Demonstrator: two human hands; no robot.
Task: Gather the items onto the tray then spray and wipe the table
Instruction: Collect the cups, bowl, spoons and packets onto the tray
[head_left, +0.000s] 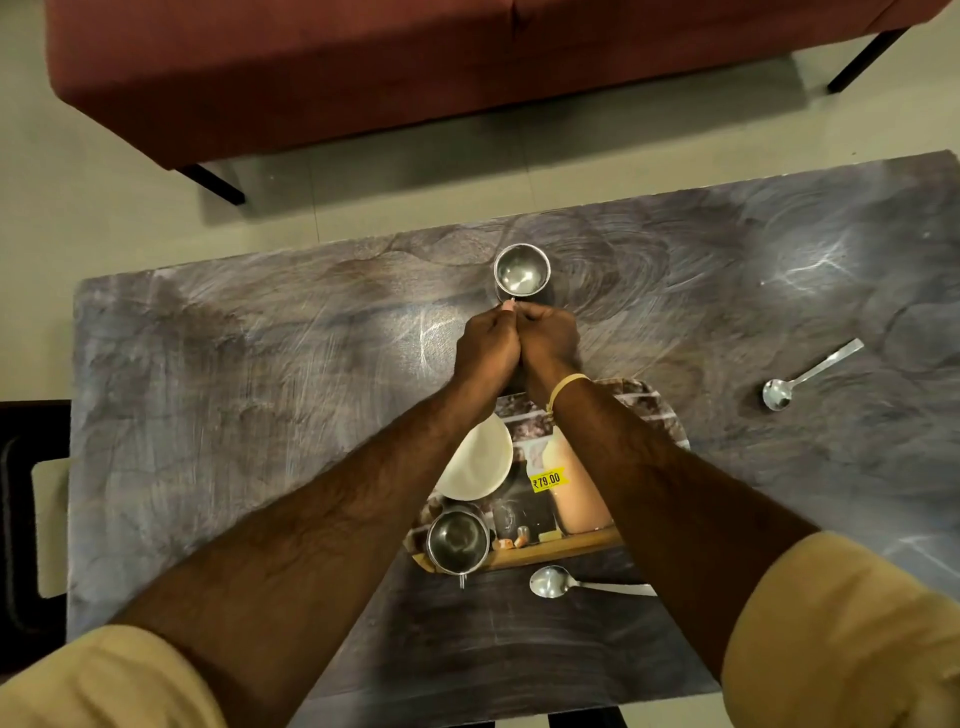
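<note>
A steel cup (521, 273) stands on the marbled table (234, 374) near its far edge. My left hand (485, 345) and my right hand (550, 338) are pressed together just in front of it, and their closed fingertips meet on the cup's small handle. Under my forearms lies the picture-printed tray (652, 410). It holds a white plate (475, 460) and a second steel cup (457, 540). One spoon (550, 581) lies just in front of the tray. Another spoon (800, 382) lies on the table to the right.
A red upholstered bench (415, 78) on black legs stands beyond the table's far edge, across a strip of pale floor. A dark chair (31, 519) sits against the table's left end. Wipe streaks show across the tabletop.
</note>
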